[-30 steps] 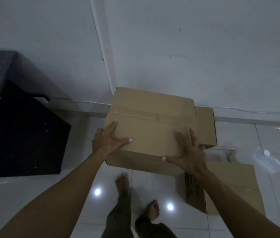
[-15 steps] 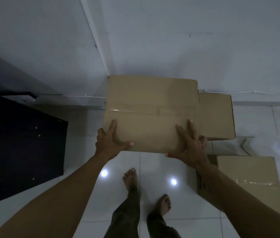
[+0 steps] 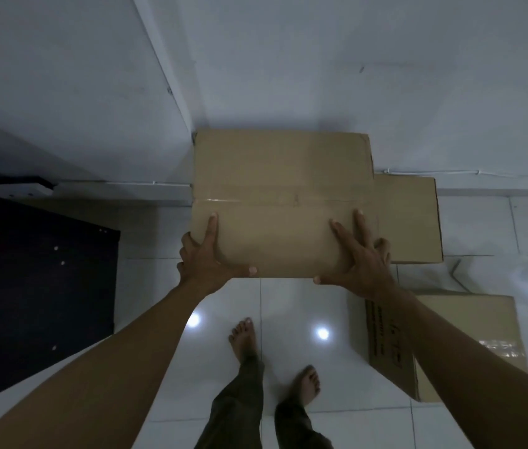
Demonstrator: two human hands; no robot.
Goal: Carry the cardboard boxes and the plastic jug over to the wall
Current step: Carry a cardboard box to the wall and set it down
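Corner of a dim room. Two pale painted walls (image 3: pixel 321 59) meet behind a white vertical strip (image 3: pixel 166 82) that runs down to the floor and carries a small fixing about halfway along its visible length. A thin white cable (image 3: pixel 483 172) follows the foot of the wall, just above the skirting. The floor (image 3: pixel 152 286) is laid in large glossy white tiles with fine grout lines; two round reflections of ceiling lights (image 3: pixel 194 320) show on it, side by side. At left stands a dark, flat-sided cabinet (image 3: pixel 29 286), its panel dotted with a few small pale spots, with a white piece (image 3: pixel 19 189) lying along its top edge near the wall.
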